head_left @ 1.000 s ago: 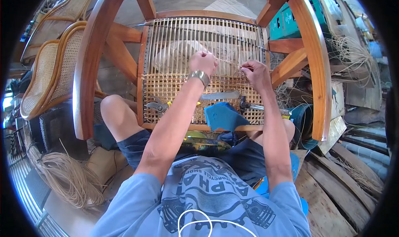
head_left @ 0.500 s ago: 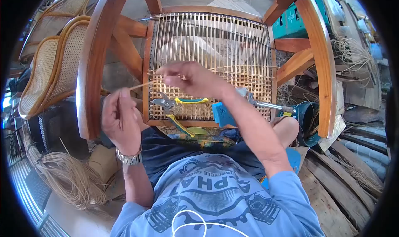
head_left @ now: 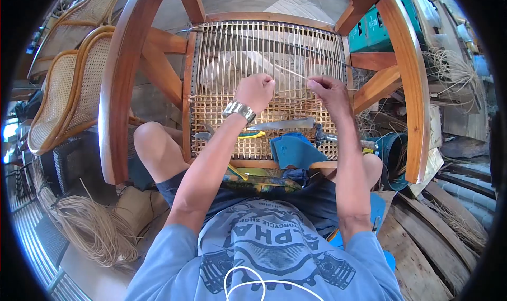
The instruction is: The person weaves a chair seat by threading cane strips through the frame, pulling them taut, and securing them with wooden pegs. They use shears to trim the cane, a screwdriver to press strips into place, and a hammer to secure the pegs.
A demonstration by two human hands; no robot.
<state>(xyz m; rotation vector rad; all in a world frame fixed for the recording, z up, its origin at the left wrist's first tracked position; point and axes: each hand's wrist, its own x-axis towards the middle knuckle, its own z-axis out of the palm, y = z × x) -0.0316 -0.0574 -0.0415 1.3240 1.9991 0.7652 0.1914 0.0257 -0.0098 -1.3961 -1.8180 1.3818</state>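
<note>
My right hand (head_left: 331, 96) is over the right side of a woven seat, pinching a thin pale cane strand (head_left: 291, 73) that runs up and left from the fingertips. My left hand (head_left: 255, 92), with a metal-band watch on its wrist, hovers over the seat's middle. Its fingertips are pinched together; what they hold is too small to make out. Below both hands, the near part of the cane seat (head_left: 296, 108) is a crossed grid. Toward the far rail, mostly lengthwise strands (head_left: 232, 42) show. The seat sits in a wooden chair frame (head_left: 417, 106).
On the near weave lie yellow-handled pruning shears (head_left: 252, 135), partly behind my left forearm, a knife blade (head_left: 282, 124), a hammer (head_left: 338, 137) and a blue cloth (head_left: 297, 149). Coiled cane (head_left: 92, 227) lies at left. A green crate (head_left: 369, 29) stands beyond the frame.
My left hand has moved from the seat's left side to over its middle. My right hand has swung right. The knife blade and blue cloth now show more.
</note>
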